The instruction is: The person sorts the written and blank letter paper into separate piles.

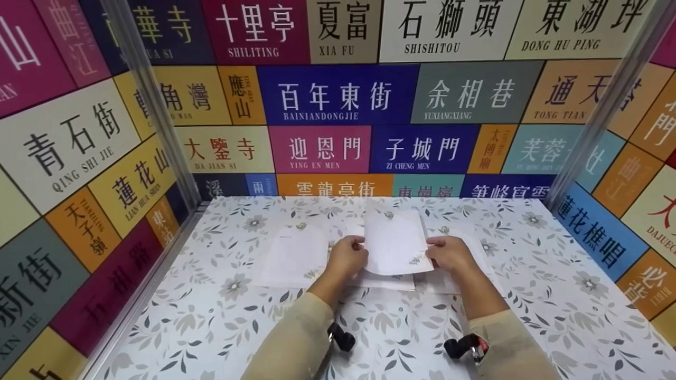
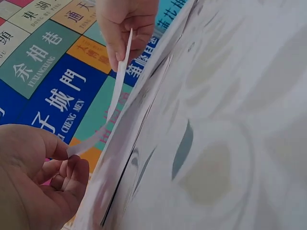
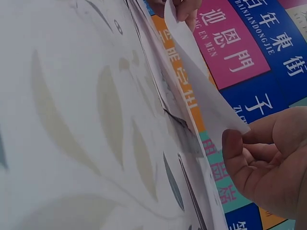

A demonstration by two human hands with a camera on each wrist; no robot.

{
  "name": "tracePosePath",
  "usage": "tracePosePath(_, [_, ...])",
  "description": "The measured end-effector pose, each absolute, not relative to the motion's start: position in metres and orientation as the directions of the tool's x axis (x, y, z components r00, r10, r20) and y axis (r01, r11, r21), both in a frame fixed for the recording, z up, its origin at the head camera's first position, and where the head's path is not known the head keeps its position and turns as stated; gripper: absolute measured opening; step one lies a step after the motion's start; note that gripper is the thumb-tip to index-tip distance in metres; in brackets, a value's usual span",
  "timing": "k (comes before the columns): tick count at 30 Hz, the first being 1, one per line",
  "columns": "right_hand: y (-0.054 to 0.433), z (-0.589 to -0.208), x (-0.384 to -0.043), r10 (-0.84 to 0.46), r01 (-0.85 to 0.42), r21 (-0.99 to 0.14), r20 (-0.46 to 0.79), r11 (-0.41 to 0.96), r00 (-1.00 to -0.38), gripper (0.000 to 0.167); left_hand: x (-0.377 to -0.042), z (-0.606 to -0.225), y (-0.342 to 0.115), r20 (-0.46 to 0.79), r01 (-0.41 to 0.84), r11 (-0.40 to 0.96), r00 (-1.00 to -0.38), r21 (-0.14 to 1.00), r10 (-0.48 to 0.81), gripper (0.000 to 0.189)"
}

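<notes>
Left hand (image 1: 348, 257) and right hand (image 1: 450, 255) pinch opposite edges of the bowed sheet (image 1: 396, 237), thumbs closed against fingers, so uneven pulling could crease it.

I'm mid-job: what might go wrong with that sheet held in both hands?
The held sheet bows between the left hand and the right hand, so it might crease if they move closer. Both pinch only its side edges, so one side may slip or a hard pull could tear it. Lowered carelessly, it may nudge the middle sheet lying below.
</notes>
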State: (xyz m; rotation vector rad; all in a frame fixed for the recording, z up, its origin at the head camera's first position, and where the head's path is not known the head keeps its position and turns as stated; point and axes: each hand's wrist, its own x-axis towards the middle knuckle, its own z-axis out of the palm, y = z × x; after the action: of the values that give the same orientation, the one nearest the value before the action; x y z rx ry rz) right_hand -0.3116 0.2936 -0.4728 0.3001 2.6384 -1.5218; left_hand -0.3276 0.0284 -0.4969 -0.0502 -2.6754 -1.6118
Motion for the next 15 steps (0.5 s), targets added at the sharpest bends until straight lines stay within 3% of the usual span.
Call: tracePosePath(15, [0.361,-0.468,-0.291,0.182,0.265,-0.805,-0.197,0.532,-0.963,0.052,-0.314,-0.498,0.090,0.017,0.048,0.374,-0.996,0.926,0.084,0.037])
